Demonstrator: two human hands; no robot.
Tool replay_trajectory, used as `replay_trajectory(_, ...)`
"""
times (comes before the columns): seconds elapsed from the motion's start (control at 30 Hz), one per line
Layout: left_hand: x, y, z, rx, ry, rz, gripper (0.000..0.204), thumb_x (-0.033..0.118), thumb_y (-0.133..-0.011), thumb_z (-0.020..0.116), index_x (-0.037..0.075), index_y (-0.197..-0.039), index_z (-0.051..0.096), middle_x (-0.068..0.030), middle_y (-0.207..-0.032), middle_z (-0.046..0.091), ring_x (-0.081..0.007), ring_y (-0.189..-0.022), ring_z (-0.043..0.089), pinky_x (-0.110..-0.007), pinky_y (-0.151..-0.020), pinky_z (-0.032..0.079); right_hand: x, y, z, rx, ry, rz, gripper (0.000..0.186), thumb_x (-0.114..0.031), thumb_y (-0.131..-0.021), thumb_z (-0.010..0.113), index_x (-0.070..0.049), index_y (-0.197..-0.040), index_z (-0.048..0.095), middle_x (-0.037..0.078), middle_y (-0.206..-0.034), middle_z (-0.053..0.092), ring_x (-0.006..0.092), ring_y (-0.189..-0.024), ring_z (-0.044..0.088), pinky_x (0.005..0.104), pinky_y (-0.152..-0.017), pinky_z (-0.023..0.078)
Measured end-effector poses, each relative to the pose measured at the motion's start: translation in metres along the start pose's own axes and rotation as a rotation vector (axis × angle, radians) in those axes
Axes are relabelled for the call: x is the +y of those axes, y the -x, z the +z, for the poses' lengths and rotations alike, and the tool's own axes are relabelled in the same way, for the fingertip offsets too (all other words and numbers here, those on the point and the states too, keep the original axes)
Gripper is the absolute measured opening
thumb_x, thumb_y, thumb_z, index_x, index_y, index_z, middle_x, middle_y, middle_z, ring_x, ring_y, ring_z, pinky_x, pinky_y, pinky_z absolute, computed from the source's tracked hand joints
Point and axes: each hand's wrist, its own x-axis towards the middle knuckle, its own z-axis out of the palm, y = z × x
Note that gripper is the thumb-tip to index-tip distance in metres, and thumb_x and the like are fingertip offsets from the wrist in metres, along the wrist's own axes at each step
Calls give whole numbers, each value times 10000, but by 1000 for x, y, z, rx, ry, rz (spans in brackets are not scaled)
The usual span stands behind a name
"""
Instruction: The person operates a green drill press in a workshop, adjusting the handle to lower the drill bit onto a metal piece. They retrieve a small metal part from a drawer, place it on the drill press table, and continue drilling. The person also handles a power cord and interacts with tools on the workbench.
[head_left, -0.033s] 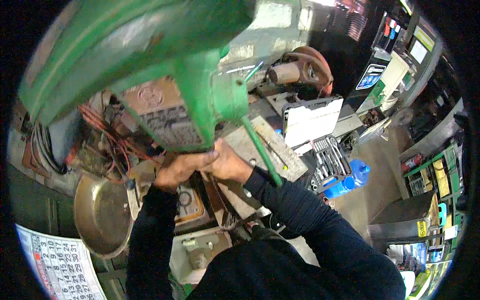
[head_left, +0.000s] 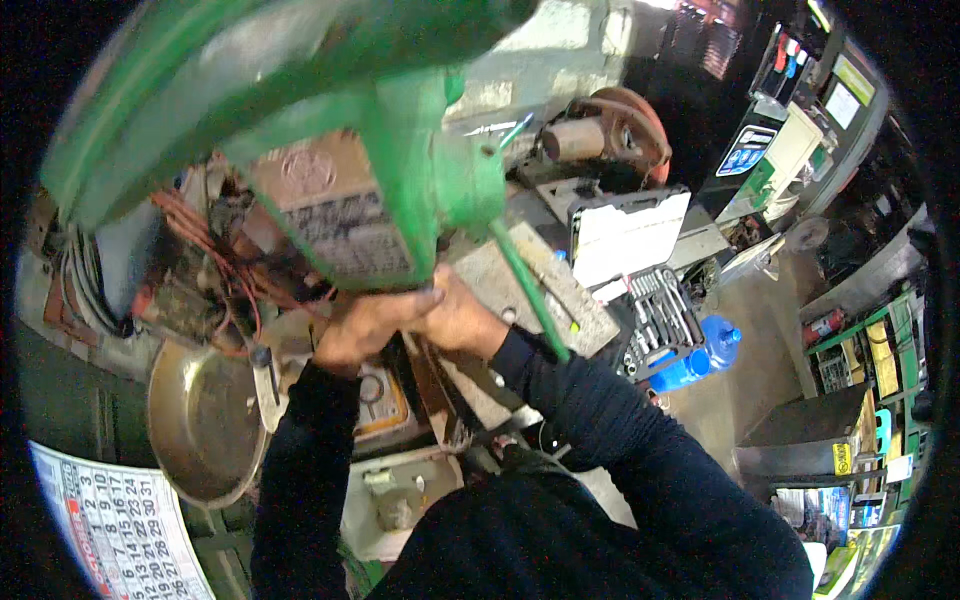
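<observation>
A green drill press (head_left: 400, 190) with a worn metal plate on its front fills the upper left. Right beneath its head, my left hand (head_left: 358, 332) and my right hand (head_left: 462, 318) are pressed together. The fingers of both are closed, but the machine's head and the hands themselves hide what they grip. A green feed lever (head_left: 530, 290) slants down from the press hub, its lower end against my right sleeve. Below the hands, a dark metal piece (head_left: 432, 395) runs toward me.
A round metal basin (head_left: 205, 440) stands at the left, with orange cables (head_left: 215, 255) above it. Rightward are a light board (head_left: 560, 280), an open socket set case (head_left: 630, 240), blue bottles (head_left: 715, 345) and a motor (head_left: 580, 142). A pale bin (head_left: 375, 520) lies near me.
The view has shifted slightly. Both hands stay together under the press head, with only small movement in the fingers and wrists.
</observation>
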Motion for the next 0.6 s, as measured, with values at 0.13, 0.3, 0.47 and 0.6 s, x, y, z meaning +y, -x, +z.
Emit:
replay_trajectory(0.13, -5, 0, 6, 79, -174, -4, 471, 318, -875, 807, 20, -1223, 699, -53, -1166, 708, -195, -1039, 649, -356, -973, 509, -3, 3, 7, 119, -152, -166, 355, -94, -799, 772, 32, -1120, 687, 159, -1043, 751, 214, -947, 705, 369, -904, 556)
replay_trajectory(0.3, 6, -10, -6, -200, -104, -94, 494, 370, -881, 787, 41, -1240, 702, -54, -1198, 708, -195, -1063, 649, -360, -1005, 492, -7, -3, 9, 185, -55, -280, 368, -48, -808, 723, 8, -1170, 687, 139, -1136, 748, 242, -1001, 701, 377, -950, 543)
replay_trajectory(0.47, -2, -1, 18, 183, -366, 142, 595, 538, -893, 743, -3, -1139, 736, -89, -1163, 738, -192, -1056, 660, -344, -981, 491, 1, -2, 15, 286, -52, -272, 253, -51, -837, 650, 31, -1070, 707, 166, -1038, 764, 206, -941, 699, 394, -875, 551)
replay_trajectory(0.6, 7, 0, 16, 129, -415, 74, 571, 535, -885, 731, 3, -1090, 752, -112, -1097, 764, -213, -1031, 692, -347, -956, 505, -5, -3, 13, 261, -67, -134, 302, -70, -840, 666, 41, -1121, 680, 175, -1072, 753, 264, -957, 704, 408, -887, 554)
